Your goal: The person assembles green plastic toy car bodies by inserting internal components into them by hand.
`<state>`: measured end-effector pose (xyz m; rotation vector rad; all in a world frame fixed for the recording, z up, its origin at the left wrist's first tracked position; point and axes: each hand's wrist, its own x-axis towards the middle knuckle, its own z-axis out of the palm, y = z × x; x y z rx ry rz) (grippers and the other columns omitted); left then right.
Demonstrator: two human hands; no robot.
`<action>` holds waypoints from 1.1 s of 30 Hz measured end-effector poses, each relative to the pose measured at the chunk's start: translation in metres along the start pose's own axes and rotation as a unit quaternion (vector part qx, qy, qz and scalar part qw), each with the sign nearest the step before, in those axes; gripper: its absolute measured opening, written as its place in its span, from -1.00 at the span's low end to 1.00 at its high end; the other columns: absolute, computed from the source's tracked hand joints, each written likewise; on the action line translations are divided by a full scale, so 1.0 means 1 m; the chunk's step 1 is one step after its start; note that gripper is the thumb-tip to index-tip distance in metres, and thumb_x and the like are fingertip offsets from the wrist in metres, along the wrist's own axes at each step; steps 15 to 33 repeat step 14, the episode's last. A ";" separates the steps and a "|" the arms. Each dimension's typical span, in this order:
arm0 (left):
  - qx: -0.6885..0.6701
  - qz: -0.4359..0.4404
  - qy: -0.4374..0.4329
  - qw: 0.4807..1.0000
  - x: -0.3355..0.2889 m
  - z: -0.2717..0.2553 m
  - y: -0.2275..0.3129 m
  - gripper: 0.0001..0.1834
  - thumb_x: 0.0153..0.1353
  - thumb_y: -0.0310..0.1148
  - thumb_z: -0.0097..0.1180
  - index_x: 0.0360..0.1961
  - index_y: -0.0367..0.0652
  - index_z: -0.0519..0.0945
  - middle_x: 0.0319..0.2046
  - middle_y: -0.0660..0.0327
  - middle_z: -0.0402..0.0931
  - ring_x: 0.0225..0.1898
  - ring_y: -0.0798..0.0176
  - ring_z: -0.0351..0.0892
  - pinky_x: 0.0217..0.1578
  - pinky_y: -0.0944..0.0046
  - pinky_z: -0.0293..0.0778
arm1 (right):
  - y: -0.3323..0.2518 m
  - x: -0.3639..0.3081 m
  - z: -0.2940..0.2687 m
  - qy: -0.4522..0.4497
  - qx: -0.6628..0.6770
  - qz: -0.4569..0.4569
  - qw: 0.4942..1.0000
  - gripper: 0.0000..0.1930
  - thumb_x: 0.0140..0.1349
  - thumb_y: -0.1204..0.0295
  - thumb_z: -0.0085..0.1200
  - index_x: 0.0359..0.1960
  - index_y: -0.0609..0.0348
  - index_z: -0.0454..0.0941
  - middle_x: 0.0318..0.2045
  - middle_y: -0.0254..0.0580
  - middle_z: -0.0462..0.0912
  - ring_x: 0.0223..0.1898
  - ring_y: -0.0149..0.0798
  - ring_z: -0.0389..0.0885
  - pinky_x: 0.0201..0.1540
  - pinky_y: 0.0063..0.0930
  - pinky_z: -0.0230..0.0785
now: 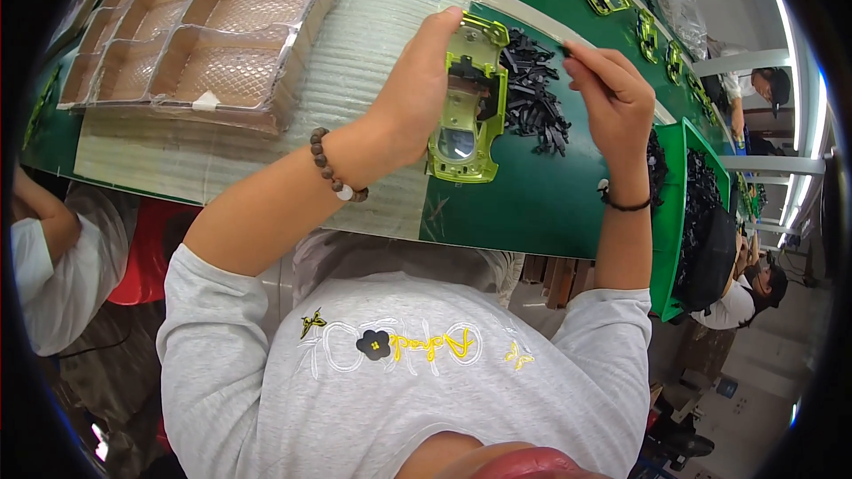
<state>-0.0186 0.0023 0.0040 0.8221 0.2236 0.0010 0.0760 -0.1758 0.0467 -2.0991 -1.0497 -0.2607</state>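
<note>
My left hand (414, 93) grips a yellow-green toy car body shell (463, 111) along its left side and holds it above the worktable. The shell's hollow inside faces up, with black parts fitted about its middle and a clear window near its lower end. To the right of it, my right hand (612, 93) is raised, thumb and fingertips pinched around a small dark piece (565, 51), mostly hidden by the fingers. Between the two hands, a loose pile of small black plastic parts (537, 102) lies on the green table surface.
A compartmented plastic tray (222, 66) stands at the left on a pale ribbed mat (342, 62). At my right is a green crate (672, 213) of black parts. More green car shells (607, 1) lie along the far bench. Co-workers sit to the left and right.
</note>
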 end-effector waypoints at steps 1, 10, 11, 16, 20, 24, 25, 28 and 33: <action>0.002 0.000 -0.009 1.000 0.001 0.000 -0.001 -0.42 0.25 0.10 -0.35 -0.13 -0.19 0.47 -0.34 0.13 0.55 -0.42 0.31 0.52 -0.39 0.27 0.50 | -0.017 0.005 0.008 0.001 0.026 -0.045 0.999 -0.84 -0.02 0.60 0.13 -0.35 0.18 0.62 -0.46 -0.16 0.59 -0.47 -0.19 0.55 -0.41 -0.51 0.39; 0.045 0.074 -0.010 0.996 0.004 -0.001 -0.012 -0.45 0.32 0.09 -0.42 -0.16 -0.15 0.45 -0.37 0.24 0.50 -0.40 0.38 0.52 -0.37 0.33 0.50 | -0.044 0.030 0.037 0.021 -0.135 -0.240 0.961 -0.80 -0.15 0.64 0.12 -0.42 0.15 0.61 -0.50 -0.25 0.55 -0.39 -0.18 0.49 -0.35 -0.39 0.38; 0.062 0.092 -0.009 0.994 0.005 -0.002 -0.013 -0.46 0.32 0.08 -0.42 -0.15 -0.15 0.44 -0.37 0.23 0.50 -0.40 0.37 0.52 -0.36 0.33 0.50 | -0.044 0.031 0.039 0.020 -0.134 -0.242 0.961 -0.80 -0.15 0.64 0.12 -0.42 0.15 0.61 -0.50 -0.25 0.55 -0.39 -0.18 0.49 -0.35 -0.39 0.38; 0.060 0.086 -0.012 0.994 0.003 0.000 -0.011 -0.46 0.32 0.08 -0.41 -0.13 -0.15 0.43 -0.34 0.23 0.49 -0.37 0.38 0.52 -0.34 0.34 0.50 | -0.045 0.031 0.040 -0.001 -0.134 -0.227 0.965 -0.80 -0.14 0.64 0.12 -0.41 0.14 0.62 -0.50 -0.25 0.55 -0.40 -0.18 0.48 -0.35 -0.40 0.38; 0.060 0.086 -0.012 0.994 0.003 0.000 -0.011 -0.46 0.32 0.08 -0.41 -0.13 -0.15 0.43 -0.34 0.23 0.49 -0.37 0.38 0.52 -0.34 0.34 0.50 | -0.045 0.031 0.040 -0.001 -0.134 -0.227 0.965 -0.80 -0.14 0.64 0.12 -0.41 0.14 0.62 -0.50 -0.25 0.55 -0.40 -0.18 0.48 -0.35 -0.40 0.38; 0.060 0.086 -0.012 0.994 0.003 0.000 -0.011 -0.46 0.32 0.08 -0.41 -0.13 -0.15 0.43 -0.34 0.23 0.49 -0.37 0.38 0.52 -0.34 0.34 0.50 | -0.045 0.031 0.040 -0.001 -0.134 -0.227 0.965 -0.80 -0.14 0.64 0.12 -0.41 0.14 0.62 -0.50 -0.25 0.55 -0.40 -0.18 0.48 -0.35 -0.40 0.38; 0.060 0.086 -0.012 0.994 0.003 0.000 -0.011 -0.46 0.32 0.08 -0.41 -0.13 -0.15 0.43 -0.34 0.23 0.49 -0.37 0.38 0.52 -0.34 0.34 0.50 | -0.045 0.031 0.040 -0.001 -0.134 -0.227 0.965 -0.80 -0.14 0.64 0.12 -0.41 0.14 0.62 -0.50 -0.25 0.55 -0.40 -0.18 0.48 -0.35 -0.40 0.38; 0.060 0.086 -0.012 0.994 0.003 0.000 -0.011 -0.46 0.32 0.08 -0.41 -0.13 -0.15 0.43 -0.34 0.23 0.49 -0.37 0.38 0.52 -0.34 0.34 0.50 | -0.045 0.031 0.040 -0.001 -0.134 -0.227 0.965 -0.80 -0.14 0.64 0.12 -0.41 0.14 0.62 -0.50 -0.25 0.55 -0.40 -0.18 0.48 -0.35 -0.40 0.38; 0.060 0.086 -0.012 0.994 0.003 0.000 -0.011 -0.46 0.32 0.08 -0.41 -0.13 -0.15 0.43 -0.34 0.23 0.49 -0.37 0.38 0.52 -0.34 0.34 0.50 | -0.045 0.031 0.040 -0.001 -0.134 -0.227 0.965 -0.80 -0.14 0.64 0.12 -0.41 0.14 0.62 -0.50 -0.25 0.55 -0.40 -0.18 0.48 -0.35 -0.40 0.38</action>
